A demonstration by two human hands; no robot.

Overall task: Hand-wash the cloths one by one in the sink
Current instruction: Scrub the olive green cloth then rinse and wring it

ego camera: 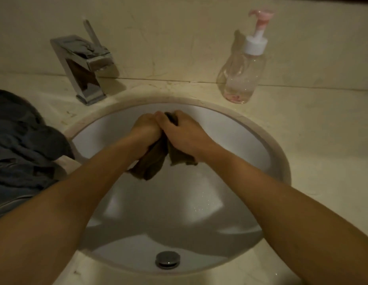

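Observation:
A small dark brown cloth [153, 161] hangs bunched between both of my hands over the far half of the white oval sink [230, 140]. My left hand [145, 130] grips one side of it. My right hand [183, 132] grips the other side, knuckles pressed against the left hand. Two loose ends of the cloth droop below my wrists. The part of the cloth inside my fists is hidden.
A chrome tap [84, 66] stands at the back left, no water running. A clear pump bottle [242, 73] with a white and pink head stands at the back right. A heap of dark blue-grey cloths [22, 149] lies on the left counter. The drain plug [167, 260] sits near me.

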